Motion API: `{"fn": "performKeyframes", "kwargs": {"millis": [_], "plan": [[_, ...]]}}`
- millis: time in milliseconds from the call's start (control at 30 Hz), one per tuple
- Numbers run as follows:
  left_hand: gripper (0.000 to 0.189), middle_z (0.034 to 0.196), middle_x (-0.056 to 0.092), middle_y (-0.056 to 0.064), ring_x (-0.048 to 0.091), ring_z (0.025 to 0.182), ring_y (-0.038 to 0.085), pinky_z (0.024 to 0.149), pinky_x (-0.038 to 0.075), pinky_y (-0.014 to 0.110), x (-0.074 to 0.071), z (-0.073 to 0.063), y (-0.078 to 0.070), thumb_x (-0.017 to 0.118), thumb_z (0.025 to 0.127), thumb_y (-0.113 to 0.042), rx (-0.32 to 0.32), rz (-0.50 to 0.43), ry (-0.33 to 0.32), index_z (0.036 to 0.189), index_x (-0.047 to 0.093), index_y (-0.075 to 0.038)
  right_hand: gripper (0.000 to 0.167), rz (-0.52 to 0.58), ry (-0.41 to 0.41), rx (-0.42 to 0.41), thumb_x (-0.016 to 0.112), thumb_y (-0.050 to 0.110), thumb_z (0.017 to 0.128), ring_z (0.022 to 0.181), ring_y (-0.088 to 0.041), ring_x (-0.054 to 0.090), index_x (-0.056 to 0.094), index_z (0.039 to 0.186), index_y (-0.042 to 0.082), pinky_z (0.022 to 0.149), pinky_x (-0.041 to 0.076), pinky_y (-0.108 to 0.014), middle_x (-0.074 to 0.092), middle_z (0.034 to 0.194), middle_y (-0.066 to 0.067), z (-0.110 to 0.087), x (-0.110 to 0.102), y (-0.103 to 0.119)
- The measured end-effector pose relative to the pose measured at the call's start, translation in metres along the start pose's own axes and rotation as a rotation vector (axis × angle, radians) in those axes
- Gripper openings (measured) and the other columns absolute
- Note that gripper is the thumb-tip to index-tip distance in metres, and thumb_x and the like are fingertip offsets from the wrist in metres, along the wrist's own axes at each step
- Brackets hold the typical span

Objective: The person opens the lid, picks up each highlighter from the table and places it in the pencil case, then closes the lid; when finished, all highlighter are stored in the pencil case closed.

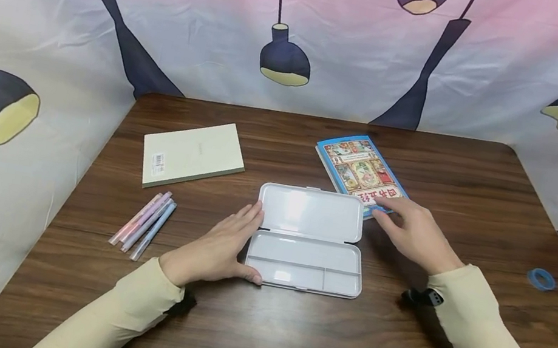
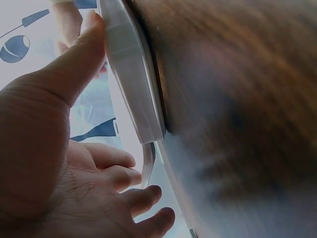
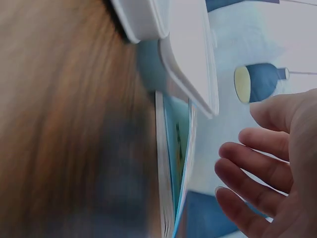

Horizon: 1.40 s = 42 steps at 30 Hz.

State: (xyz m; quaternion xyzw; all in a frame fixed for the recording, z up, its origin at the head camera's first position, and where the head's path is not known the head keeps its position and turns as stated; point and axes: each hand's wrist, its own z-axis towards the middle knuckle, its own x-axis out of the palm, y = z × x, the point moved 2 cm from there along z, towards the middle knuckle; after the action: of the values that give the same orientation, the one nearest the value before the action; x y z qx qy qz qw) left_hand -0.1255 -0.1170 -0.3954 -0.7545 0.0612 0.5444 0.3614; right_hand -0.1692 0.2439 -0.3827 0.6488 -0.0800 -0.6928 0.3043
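A white pencil case (image 1: 310, 213) lies unfolded on the table, its lid tilted back and its tray divided into compartments. At the case's left side, my left hand (image 1: 214, 246) has its thumb against the front left corner and its fingers by the lid's left edge. In the left wrist view, the thumb of the left hand (image 2: 49, 129) touches the case wall (image 2: 131, 74). My right hand (image 1: 416, 231) hovers by the near end of a blue-edged illustrated book (image 1: 363, 166). Nothing is in the right hand's spread fingers (image 3: 252, 171), and the book's pages (image 3: 166, 163) show below the lid.
On the left lie a pale green notebook (image 1: 194, 153) with a barcode label and several pastel pens (image 1: 143, 225). A blue tape ring (image 1: 541, 279) sits near the table's right edge. Behind the table hangs a cloth (image 1: 214, 34) printed with lamps.
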Motion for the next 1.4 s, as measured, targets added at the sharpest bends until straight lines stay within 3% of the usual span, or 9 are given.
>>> {"fn": "performKeyframes", "kwargs": {"millis": [300, 400, 500, 633, 967, 1100, 1400], "plan": [[0.121, 0.166, 0.003, 0.018, 0.006, 0.152, 0.036, 0.12, 0.016, 0.057, 0.0, 0.0, 0.0, 0.082, 0.075, -0.053, -0.004, 0.001, -0.001, 0.157, 0.015, 0.003, 0.046, -0.061, -0.046, 0.113, 0.056, 0.037, 0.102, 0.114, -0.039, 0.061, 0.062, 0.134, 0.003, 0.089, 0.05, -0.059, 0.062, 0.13, -0.022, -0.06, -0.02, -0.025], [0.121, 0.166, 0.003, 0.018, 0.007, 0.152, 0.037, 0.12, 0.017, 0.057, 0.0, 0.0, 0.0, 0.082, 0.074, -0.053, 0.002, 0.01, -0.004, 0.157, 0.015, 0.003, 0.045, -0.076, -0.051, 0.132, 0.057, 0.035, 0.102, 0.11, -0.042, 0.062, 0.063, 0.131, 0.002, 0.083, 0.051, -0.06, 0.063, 0.128, -0.024, -0.081, -0.025, -0.032], [0.12, 0.166, 0.005, 0.02, 0.008, 0.152, 0.038, 0.12, 0.017, 0.059, 0.001, -0.001, 0.0, 0.082, 0.074, -0.053, 0.01, 0.011, -0.009, 0.157, 0.017, 0.005, 0.041, -0.105, -0.069, 0.124, 0.062, 0.031, 0.1, 0.098, -0.04, 0.066, 0.066, 0.127, 0.001, 0.076, 0.052, -0.059, 0.068, 0.116, -0.023, -0.099, -0.027, -0.038], [0.121, 0.165, 0.005, 0.02, 0.008, 0.152, 0.039, 0.119, 0.017, 0.059, 0.001, -0.002, 0.0, 0.083, 0.073, -0.052, 0.01, 0.009, -0.01, 0.156, 0.017, 0.005, 0.041, -0.14, -0.077, 0.132, 0.064, 0.029, 0.098, 0.091, -0.036, 0.066, 0.065, 0.127, -0.001, 0.071, 0.052, -0.057, 0.069, 0.113, -0.023, -0.116, -0.029, -0.043], [0.12, 0.166, 0.004, 0.018, 0.008, 0.152, 0.038, 0.12, 0.017, 0.059, 0.001, -0.002, 0.0, 0.082, 0.074, -0.052, 0.003, 0.009, -0.021, 0.157, 0.016, 0.003, 0.039, -0.154, -0.037, 0.148, 0.066, 0.025, 0.097, 0.092, -0.038, 0.066, 0.065, 0.126, -0.001, 0.066, 0.051, -0.05, 0.068, 0.113, -0.025, -0.123, -0.028, -0.047], [0.12, 0.166, 0.004, 0.017, 0.007, 0.152, 0.037, 0.12, 0.016, 0.058, 0.001, -0.002, 0.0, 0.082, 0.074, -0.053, 0.0, 0.01, -0.017, 0.157, 0.016, 0.003, 0.037, -0.162, -0.032, 0.143, 0.068, 0.025, 0.096, 0.087, -0.032, 0.066, 0.067, 0.124, 0.0, 0.062, 0.05, -0.041, 0.069, 0.112, -0.023, -0.122, -0.027, -0.046], [0.121, 0.166, 0.003, 0.017, 0.007, 0.152, 0.037, 0.12, 0.016, 0.057, 0.001, -0.002, 0.0, 0.082, 0.074, -0.054, -0.002, 0.011, -0.019, 0.157, 0.015, 0.003, 0.026, -0.219, -0.091, 0.054, 0.074, 0.014, 0.089, 0.078, -0.015, 0.061, 0.072, 0.114, 0.005, 0.057, 0.045, -0.03, 0.069, 0.094, -0.003, -0.118, -0.025, -0.044]]}}
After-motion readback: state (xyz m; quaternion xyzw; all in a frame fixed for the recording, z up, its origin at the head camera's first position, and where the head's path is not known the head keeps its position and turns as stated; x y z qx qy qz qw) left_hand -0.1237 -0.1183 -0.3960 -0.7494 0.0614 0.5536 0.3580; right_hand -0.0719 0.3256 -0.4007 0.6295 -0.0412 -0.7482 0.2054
